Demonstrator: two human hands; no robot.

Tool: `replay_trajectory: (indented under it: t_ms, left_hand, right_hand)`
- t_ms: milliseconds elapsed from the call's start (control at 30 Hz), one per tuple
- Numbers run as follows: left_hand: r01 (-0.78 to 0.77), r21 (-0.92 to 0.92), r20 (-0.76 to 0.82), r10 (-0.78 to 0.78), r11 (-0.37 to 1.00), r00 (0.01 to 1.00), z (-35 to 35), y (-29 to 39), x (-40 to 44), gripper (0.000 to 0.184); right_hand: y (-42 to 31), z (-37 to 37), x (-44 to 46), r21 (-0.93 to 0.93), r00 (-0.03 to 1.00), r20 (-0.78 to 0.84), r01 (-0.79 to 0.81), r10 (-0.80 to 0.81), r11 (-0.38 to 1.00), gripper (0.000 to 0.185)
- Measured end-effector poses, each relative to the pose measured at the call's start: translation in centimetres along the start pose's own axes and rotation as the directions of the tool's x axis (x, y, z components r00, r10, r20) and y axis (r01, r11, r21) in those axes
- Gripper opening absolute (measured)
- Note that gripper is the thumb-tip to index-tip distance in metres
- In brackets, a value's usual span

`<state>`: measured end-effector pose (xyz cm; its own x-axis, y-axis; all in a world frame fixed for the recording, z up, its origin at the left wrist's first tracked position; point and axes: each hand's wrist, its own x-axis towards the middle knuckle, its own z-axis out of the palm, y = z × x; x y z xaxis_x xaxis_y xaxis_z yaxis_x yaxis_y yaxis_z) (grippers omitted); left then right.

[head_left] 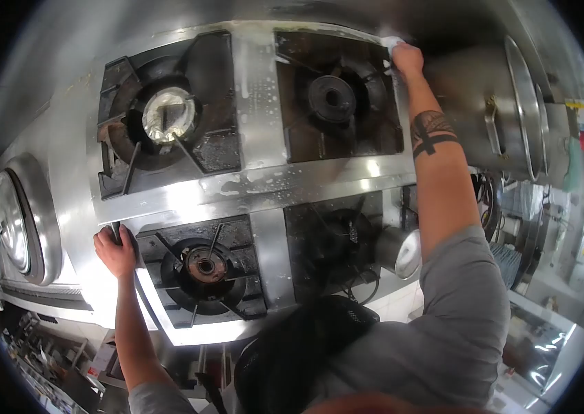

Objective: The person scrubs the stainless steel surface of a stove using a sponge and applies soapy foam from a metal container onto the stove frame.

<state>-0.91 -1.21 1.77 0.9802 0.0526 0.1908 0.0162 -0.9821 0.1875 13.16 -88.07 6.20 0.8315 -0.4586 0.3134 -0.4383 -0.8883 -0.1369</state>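
Observation:
My right hand (408, 59) is at the far right corner of the stovetop, closed around a small white cloth (394, 43) that mostly hides behind the fingers. Beside it is the back right burner (332, 98), with its dark grate. My left hand (116, 254) grips the left edge of the stove, near the front left burner (205, 265); a dark gap shows between its fingers. White suds and wet drops cover the steel stovetop (259, 103) between the back burners. The back left burner (170, 115) has a shiny foil-like disc in its middle.
A large steel pot (474, 103) lies close to my right forearm. Round steel lids (12, 222) are on the left counter. A small metal pot (406, 254) sits by the front right burner (340, 231). Shelves with kitchenware stand at the right.

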Motion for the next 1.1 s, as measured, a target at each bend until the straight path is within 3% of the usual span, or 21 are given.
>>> replay_trajectory:
  t_ms: [67,100,167,200,333,400,433,500,533,667,733,867,967,1000,1100]
  left_hand:
    - [0.012,-0.011,0.02,-0.012,1.0,1.0,0.2,-0.2,0.1,0.037]
    - [0.017,-0.008,0.022,-0.017,1.0,1.0,0.1,-0.1,0.2,0.037]
    - [0.015,-0.024,0.036,-0.014,1.0,0.999,-0.1,0.1,0.2,0.037]
    - [0.019,-0.021,0.033,-0.018,1.0,0.999,-0.1,0.1,0.2,0.037]
    - [0.008,-0.048,0.038,-0.006,0.999,0.999,-0.1,-0.2,0.2,0.037]
    - [0.021,-0.064,0.042,-0.018,0.998,0.999,0.0,-0.3,0.2,0.037]
    - [0.027,-0.073,0.048,-0.023,0.997,0.999,-0.3,-0.1,0.2,0.037]
    - [0.035,-0.088,0.06,-0.03,0.996,0.998,-0.3,0.1,0.1,0.037]
    - [0.008,-0.071,0.021,-0.007,0.997,1.0,0.0,-0.1,0.2,0.036]
    - [-0.019,-0.037,-0.003,0.019,0.999,1.0,0.3,-0.6,0.0,0.035]
    - [-0.006,-0.026,-0.001,0.006,1.0,1.0,0.2,-0.5,0.2,0.035]
    - [0.006,-0.066,0.025,-0.004,0.998,1.0,-0.1,-0.1,0.2,0.036]
    - [0.01,-0.054,0.025,-0.009,0.998,1.0,0.0,-0.1,0.2,0.036]
    - [0.012,-0.04,0.03,-0.011,0.999,0.999,0.0,-0.2,0.3,0.037]
    - [-0.003,-0.04,0.015,0.004,0.999,1.0,-0.1,0.1,0.2,0.038]
  right_hand:
    - [-2.8,-2.2,0.9,-0.226,0.981,0.18,-0.034,0.076,0.973,0.036]
    - [-2.7,-1.6,1.0,-0.224,0.98,0.185,-0.03,0.072,0.974,0.036]
    - [-2.3,-0.5,1.1,0.248,0.99,0.139,-0.068,0.034,0.966,0.035]
    - [-5.2,-2.6,0.1,0.389,0.969,0.216,-0.2,0.122,0.899,0.03]
    - [-4.6,-2.4,-0.6,0.238,0.968,0.243,-0.122,0.063,0.964,0.033]
    - [-2.7,-3.1,-0.7,0.439,0.98,0.167,-0.173,0.109,0.882,0.041]
    - [-2.1,-3.5,-0.9,0.434,0.981,0.165,-0.164,0.101,0.886,0.041]
    - [-0.6,-3.9,-2.3,0.097,0.973,0.222,-0.08,0.057,0.992,0.05]
    - [-0.2,-3.5,-2.9,0.061,0.99,0.144,-0.006,-0.003,0.998,0.053]
    - [-0.2,-3.8,-2.4,0.082,0.985,0.16,-0.076,0.062,0.994,0.048]
    - [-1.2,-3.2,-2.0,-0.084,1.0,0.005,-0.027,0.027,0.996,0.04]
    - [-3.8,-2.4,-1.9,-0.059,0.997,-0.048,-0.055,0.052,0.997,0.037]
    - [-6.8,-4.0,-1.3,0.064,0.997,-0.014,0.081,-0.08,0.995,0.035]
    - [-9.5,-4.6,-1.3,0.068,0.994,0.047,0.098,-0.101,0.993,0.034]
    - [-19.5,-3.3,-3.0,0.205,0.974,-0.009,0.223,-0.226,0.953,0.034]
